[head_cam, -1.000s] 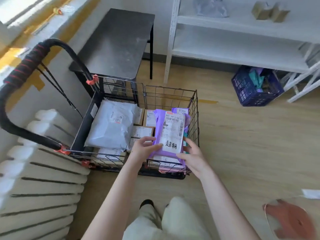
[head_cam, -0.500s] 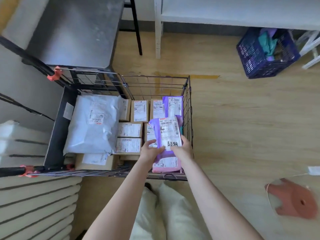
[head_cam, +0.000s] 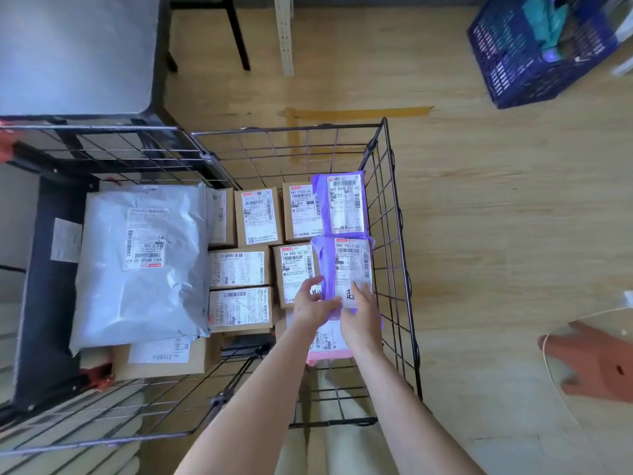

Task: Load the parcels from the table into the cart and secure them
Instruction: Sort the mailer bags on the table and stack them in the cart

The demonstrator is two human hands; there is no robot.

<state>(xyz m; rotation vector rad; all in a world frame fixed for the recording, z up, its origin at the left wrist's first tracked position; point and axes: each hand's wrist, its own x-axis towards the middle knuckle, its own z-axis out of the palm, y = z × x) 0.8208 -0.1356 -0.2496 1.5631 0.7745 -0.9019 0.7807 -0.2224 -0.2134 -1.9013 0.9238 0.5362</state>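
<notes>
A purple parcel (head_cam: 344, 265) with a white label lies low inside the black wire cart (head_cam: 390, 214), along its right wall. My left hand (head_cam: 313, 305) grips the parcel's near left edge, thumb across the top. My right hand (head_cam: 363, 311) holds the near right end with its fingers over the label. A second purple parcel (head_cam: 342, 202) lies just beyond it, and a pink parcel (head_cam: 327, 341) lies under my wrists. Several labelled cardboard boxes (head_cam: 239, 269) fill the cart's middle. A large grey mailer bag (head_cam: 140, 265) covers the left side.
A grey metal table (head_cam: 75, 53) stands beyond the cart at top left. A white shelf leg (head_cam: 284, 36) rises at the top centre. A blue plastic crate (head_cam: 541, 53) sits on the wooden floor at top right. A reddish stool (head_cam: 596, 365) is at the right edge.
Both hands have lowered the purple parcel from above the cart's near edge down into the cart beside the right wall. The camera has tilted further down over the cart.
</notes>
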